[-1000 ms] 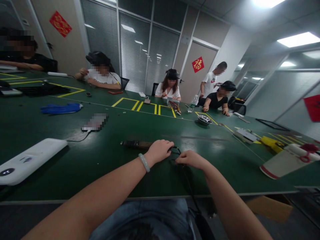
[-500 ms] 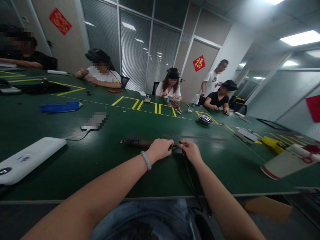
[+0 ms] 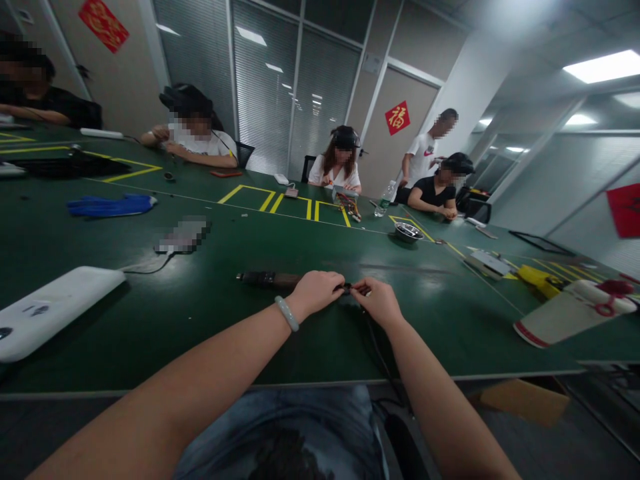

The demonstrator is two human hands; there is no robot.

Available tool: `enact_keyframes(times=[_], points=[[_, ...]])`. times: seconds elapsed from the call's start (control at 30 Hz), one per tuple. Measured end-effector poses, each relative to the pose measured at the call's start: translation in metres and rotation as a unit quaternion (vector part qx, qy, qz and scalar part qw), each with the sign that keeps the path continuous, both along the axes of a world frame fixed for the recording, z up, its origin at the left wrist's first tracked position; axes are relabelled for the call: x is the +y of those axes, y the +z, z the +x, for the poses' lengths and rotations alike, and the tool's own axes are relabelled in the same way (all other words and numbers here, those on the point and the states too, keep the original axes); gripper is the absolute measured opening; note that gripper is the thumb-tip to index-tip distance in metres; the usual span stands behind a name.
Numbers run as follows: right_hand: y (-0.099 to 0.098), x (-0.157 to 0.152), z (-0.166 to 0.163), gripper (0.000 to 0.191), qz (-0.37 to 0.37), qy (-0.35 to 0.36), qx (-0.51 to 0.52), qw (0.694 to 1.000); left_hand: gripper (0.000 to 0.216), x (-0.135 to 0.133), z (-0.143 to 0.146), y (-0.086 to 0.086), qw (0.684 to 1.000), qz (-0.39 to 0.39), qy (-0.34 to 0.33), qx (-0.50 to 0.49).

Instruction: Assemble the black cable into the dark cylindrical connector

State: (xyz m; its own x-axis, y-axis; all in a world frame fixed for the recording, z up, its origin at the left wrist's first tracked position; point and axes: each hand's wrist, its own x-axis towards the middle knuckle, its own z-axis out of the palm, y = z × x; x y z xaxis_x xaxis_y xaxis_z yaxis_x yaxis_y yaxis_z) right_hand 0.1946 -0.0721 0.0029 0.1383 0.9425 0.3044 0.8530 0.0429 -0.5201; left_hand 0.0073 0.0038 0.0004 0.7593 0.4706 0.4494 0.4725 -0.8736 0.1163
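A dark pen-shaped power tool, which looks like an electric screwdriver, lies across the green table with its metal tip to the left. My left hand, with a pale bangle on the wrist, is closed round its rear end. Close beside it, my right hand pinches the end of a black cable against the tool's tail. The cable runs down from my right fingers over the table's front edge. The fingers hide the joint between cable and tool, so I cannot tell whether they are connected.
On the left lie a white power bank, a phone and a blue glove. A metal bowl and a bottle stand further back. To the right is a white cup-shaped container. Several people sit across the table.
My right hand has moved left, closing the gap, and its fingers now meet my left hand at the tool's tail. The whole view has shifted slightly.
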Motion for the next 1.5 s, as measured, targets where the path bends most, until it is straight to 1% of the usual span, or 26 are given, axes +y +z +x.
enact_keyframes(times=[0.2, 0.4, 0.6, 0.73, 0.83, 1.0, 1.1, 1.5], points=[[0.002, -0.002, -0.004, 0.012, 0.007, -0.019, -0.051, 0.998, 0.02, 0.002, 0.0, -0.001, 1.0, 0.005, 0.0, 0.009], [-0.002, 0.001, 0.0, 0.013, 0.0, -0.047, -0.045, 0.998, 0.02, 0.0, 0.0, 0.001, 0.999, 0.009, 0.015, 0.033], [-0.008, 0.006, 0.001, 0.012, -0.025, -0.041, -0.046, 0.998, 0.009, -0.005, 0.01, 0.003, 0.997, 0.045, 0.03, 0.047], [-0.007, 0.006, 0.001, 0.009, -0.048, -0.049, -0.043, 0.997, 0.01, -0.004, 0.014, 0.003, 0.997, 0.032, 0.051, 0.051], [-0.005, 0.005, 0.001, 0.01, -0.058, -0.056, -0.03, 0.996, 0.013, -0.003, 0.013, 0.005, 0.997, 0.018, 0.048, 0.056], [-0.006, 0.004, 0.001, 0.012, -0.046, -0.059, -0.033, 0.997, 0.014, -0.004, 0.008, 0.006, 0.999, 0.009, 0.037, 0.039], [-0.007, 0.004, 0.0, 0.013, -0.039, -0.064, -0.017, 0.997, 0.014, -0.004, 0.007, 0.006, 0.999, 0.004, 0.028, 0.032], [-0.009, 0.004, -0.003, 0.017, -0.005, -0.018, 0.021, 1.0, 0.015, -0.002, 0.007, 0.004, 0.999, 0.0, 0.029, 0.024]])
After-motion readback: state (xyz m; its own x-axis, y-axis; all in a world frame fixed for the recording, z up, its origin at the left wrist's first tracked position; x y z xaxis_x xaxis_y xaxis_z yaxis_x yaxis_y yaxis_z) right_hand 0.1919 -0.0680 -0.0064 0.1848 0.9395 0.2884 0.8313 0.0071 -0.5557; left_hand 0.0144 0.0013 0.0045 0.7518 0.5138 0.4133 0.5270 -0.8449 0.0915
